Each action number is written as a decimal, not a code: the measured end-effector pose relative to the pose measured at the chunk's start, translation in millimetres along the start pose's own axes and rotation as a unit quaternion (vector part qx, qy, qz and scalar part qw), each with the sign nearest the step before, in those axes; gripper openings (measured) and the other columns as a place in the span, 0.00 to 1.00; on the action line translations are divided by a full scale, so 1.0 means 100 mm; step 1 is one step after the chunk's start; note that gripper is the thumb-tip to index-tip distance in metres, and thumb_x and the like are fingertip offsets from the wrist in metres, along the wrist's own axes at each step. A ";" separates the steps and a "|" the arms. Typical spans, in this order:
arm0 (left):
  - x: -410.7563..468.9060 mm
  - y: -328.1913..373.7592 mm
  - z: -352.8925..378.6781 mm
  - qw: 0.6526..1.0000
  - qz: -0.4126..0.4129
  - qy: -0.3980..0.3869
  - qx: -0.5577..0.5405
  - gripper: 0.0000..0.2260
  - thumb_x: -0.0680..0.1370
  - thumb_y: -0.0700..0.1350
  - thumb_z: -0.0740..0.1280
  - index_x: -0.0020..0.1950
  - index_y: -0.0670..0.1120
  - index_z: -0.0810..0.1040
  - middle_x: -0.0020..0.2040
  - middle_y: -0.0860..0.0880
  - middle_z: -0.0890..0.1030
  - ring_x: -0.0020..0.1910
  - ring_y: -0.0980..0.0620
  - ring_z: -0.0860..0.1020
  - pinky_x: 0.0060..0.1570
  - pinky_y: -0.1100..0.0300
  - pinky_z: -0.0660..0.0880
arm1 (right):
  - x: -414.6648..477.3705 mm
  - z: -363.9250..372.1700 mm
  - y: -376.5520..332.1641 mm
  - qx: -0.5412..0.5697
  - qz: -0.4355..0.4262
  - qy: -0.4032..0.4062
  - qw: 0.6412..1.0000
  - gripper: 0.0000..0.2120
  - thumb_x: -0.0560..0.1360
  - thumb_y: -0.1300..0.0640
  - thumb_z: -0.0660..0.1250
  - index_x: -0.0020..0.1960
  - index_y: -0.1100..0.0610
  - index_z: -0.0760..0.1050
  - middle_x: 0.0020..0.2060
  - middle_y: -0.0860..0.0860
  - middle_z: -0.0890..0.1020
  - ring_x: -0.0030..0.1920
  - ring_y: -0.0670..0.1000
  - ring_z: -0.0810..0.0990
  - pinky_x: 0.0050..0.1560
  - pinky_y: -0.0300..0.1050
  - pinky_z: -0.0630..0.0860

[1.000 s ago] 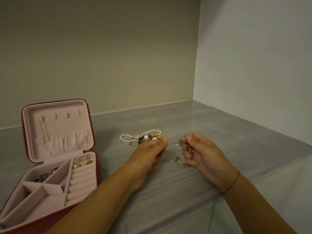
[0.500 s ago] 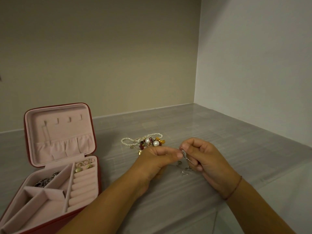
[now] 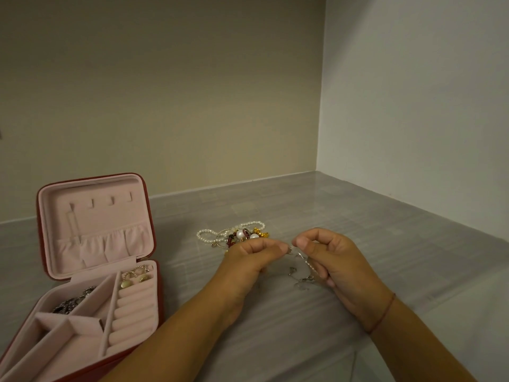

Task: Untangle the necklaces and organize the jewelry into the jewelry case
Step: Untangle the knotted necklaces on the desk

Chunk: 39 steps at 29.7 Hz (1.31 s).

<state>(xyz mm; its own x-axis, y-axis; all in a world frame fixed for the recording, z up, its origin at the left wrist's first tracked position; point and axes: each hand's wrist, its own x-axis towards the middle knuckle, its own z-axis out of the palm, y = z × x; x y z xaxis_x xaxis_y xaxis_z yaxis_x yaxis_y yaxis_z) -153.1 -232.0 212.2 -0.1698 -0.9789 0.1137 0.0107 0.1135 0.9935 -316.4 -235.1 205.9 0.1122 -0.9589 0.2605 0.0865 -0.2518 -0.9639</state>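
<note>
1. Two hands are working one thin silver chain (image 3: 306, 262) above the counter (image 3: 371, 230), just in front of the pile (image 3: 238, 235) of pearls and beads. I'm holding it up, likely so its loops are hanging free and not catching the pile.
2. My left hand (image 3: 248, 257) is pinching one end between thumb and forefinger, with the other fingers curled in. It's a narrow grip with nothing else in it.
3. My right hand (image 3: 333, 260) is pinching the chain right beside that, fingertips nearly touching the left's. The rest of the chain is dangling under this palm toward the counter, looking bunched at the bottom.
4. The pinch points are sitting close together, probably because I'm picking at a knot or clasp. It's too small to tell which.
5. The case (image 3: 93, 216) is lying open well to the left, lid up, with earrings (image 3: 135, 277) and a dark piece already in. The chain and pile are not in yet.
</note>
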 end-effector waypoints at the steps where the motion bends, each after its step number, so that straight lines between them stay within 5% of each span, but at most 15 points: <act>1: 0.00 0.01 0.00 1.000 0.005 0.006 -0.010 0.04 0.74 0.44 0.70 0.39 0.50 0.83 0.36 0.58 0.82 0.34 0.65 0.77 0.37 0.73 0.70 | 0.00 0.00 0.00 0.001 -0.001 0.003 1.000 0.12 0.66 0.49 0.70 0.42 0.58 0.80 0.18 0.49 0.66 0.18 0.44 0.59 0.21 0.35 0.55; 4: 0.03 0.00 -0.01 0.999 0.016 0.026 -0.039 0.05 0.75 0.43 0.69 0.40 0.48 0.83 0.36 0.57 0.82 0.34 0.68 0.78 0.35 0.76 0.70 | 0.00 -0.01 0.00 0.005 -0.004 0.009 1.000 0.13 0.66 0.51 0.69 0.43 0.61 0.79 0.17 0.49 0.65 0.18 0.44 0.59 0.20 0.34 0.56; 7: 0.07 -0.01 -0.02 0.995 0.001 0.022 -0.094 0.06 0.77 0.43 0.65 0.43 0.45 0.81 0.38 0.52 0.83 0.42 0.57 0.80 0.47 0.63 0.73 | 0.00 -0.01 0.01 0.004 -0.010 0.014 1.000 0.13 0.67 0.51 0.69 0.43 0.61 0.78 0.17 0.49 0.65 0.17 0.44 0.59 0.19 0.34 0.58; 15: 0.07 0.01 0.02 0.978 -0.044 -0.021 -0.202 0.11 0.80 0.41 0.60 0.40 0.43 0.78 0.38 0.47 0.81 0.40 0.52 0.79 0.48 0.56 0.74 | 0.01 0.02 0.01 -0.019 -0.025 -0.002 1.000 0.10 0.70 0.51 0.66 0.41 0.59 0.75 0.17 0.50 0.65 0.17 0.44 0.59 0.19 0.34 0.59; 20: 0.05 -0.04 0.06 0.993 -0.038 -0.021 -0.110 0.12 0.80 0.43 0.60 0.40 0.44 0.78 0.39 0.47 0.79 0.39 0.53 0.76 0.42 0.57 0.72 | 0.01 0.07 0.01 -0.077 -0.046 -0.028 0.996 0.09 0.79 0.57 0.59 0.43 0.60 0.71 0.18 0.51 0.66 0.18 0.45 0.59 0.21 0.34 0.60; 28: 0.05 -0.06 0.02 1.000 0.016 0.000 0.001 0.09 0.78 0.50 0.65 0.42 0.49 0.81 0.37 0.53 0.77 0.43 0.54 0.74 0.49 0.58 0.72 | 0.01 0.05 0.05 -0.030 -0.022 -0.052 0.998 0.06 0.76 0.57 0.64 0.45 0.60 0.76 0.19 0.48 0.64 0.19 0.43 0.57 0.22 0.37 0.53; 31: 0.05 -0.07 0.01 1.000 0.017 -0.001 0.015 0.11 0.79 0.50 0.63 0.48 0.46 0.82 0.41 0.52 0.79 0.45 0.54 0.75 0.50 0.59 0.72 | 0.01 0.05 0.04 -0.011 -0.017 -0.069 0.997 0.12 0.70 0.54 0.69 0.48 0.61 0.80 0.23 0.52 0.76 0.22 0.45 0.70 0.25 0.34 0.66; 34: 0.04 -0.06 0.02 0.999 0.028 -0.026 0.032 0.12 0.80 0.49 0.62 0.50 0.44 0.82 0.42 0.53 0.81 0.45 0.57 0.77 0.47 0.62 0.71 | 0.00 0.05 0.02 0.002 -0.005 -0.051 0.999 0.06 0.70 0.59 0.70 0.44 0.61 0.81 0.28 0.55 0.81 0.27 0.47 0.77 0.29 0.33 0.72; 39: 0.02 -0.04 0.03 0.998 0.025 -0.042 0.024 0.12 0.79 0.50 0.62 0.41 0.47 0.80 0.38 0.53 0.78 0.43 0.56 0.76 0.47 0.61 0.72 | 0.03 0.01 0.07 -0.006 -0.002 -0.010 1.000 0.06 0.73 0.62 0.67 0.37 0.56 0.78 0.19 0.47 0.66 0.20 0.45 0.59 0.23 0.36 0.56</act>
<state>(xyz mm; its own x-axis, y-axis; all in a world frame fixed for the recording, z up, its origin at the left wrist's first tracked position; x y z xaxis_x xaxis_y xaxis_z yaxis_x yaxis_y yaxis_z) -156.9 -233.3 208.7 -0.2526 -0.9542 0.1603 -0.0266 0.1724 0.9847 -314.8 -239.7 199.6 0.1317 -0.9550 0.2656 0.0756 -0.2575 -0.9633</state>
